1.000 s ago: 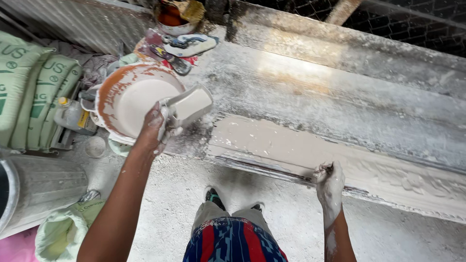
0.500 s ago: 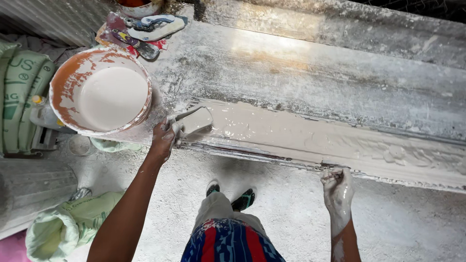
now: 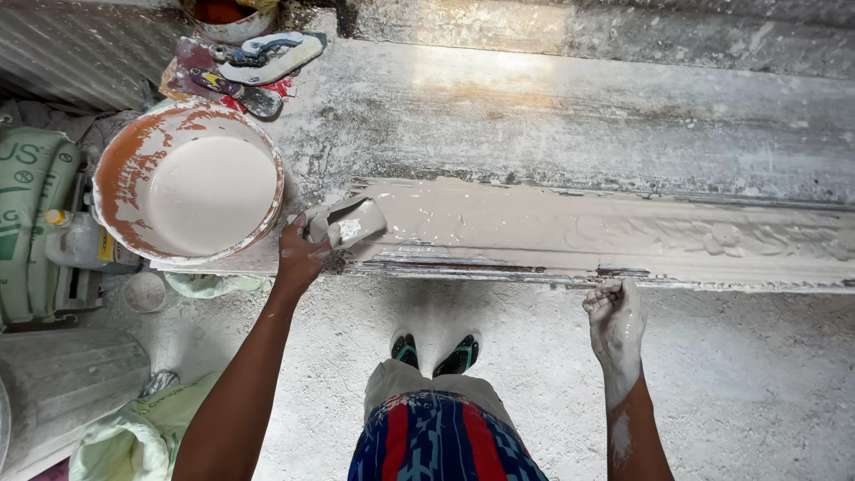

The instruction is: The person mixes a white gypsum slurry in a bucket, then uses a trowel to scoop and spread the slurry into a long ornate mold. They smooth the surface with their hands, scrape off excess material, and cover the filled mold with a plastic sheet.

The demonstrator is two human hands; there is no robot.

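At the near edge of the counter [image 3: 552, 107], the left hand [image 3: 301, 254] is closed around a small plaster-coated scoop [image 3: 349, 223], which rests tilted at the left end of the long plaster moulding [image 3: 623, 233]. The moulding runs rightward from this hand along the counter's front edge, wet and pale, with a raised floral pattern showing further to the right. Just left of the left hand stands a round orange-stained bucket [image 3: 116, 169] filled with white plaster, its rim close to the knuckles but apart from them. Beyond the bucket, further from the hand, lie a few trowels [image 3: 258, 62] on the counter's back corner. Behind the moulding the counter surface is a broad, bare, dusty stretch, leaving room on that side.

The right hand [image 3: 614, 312], smeared white, is curled shut on the metal strip [image 3: 499, 272] lining the moulding's near edge, fingers folded over it from below. Both arms reach forward and slightly outward, the left one bare and dark, the right one streaked with plaster along the forearm. Between the hands, below the edge, the floor [image 3: 757, 374] is open and powdery, with the person's shoes [image 3: 436, 354] just under the moulding. To the far left of the left hand sit green sacks [image 3: 31, 205].
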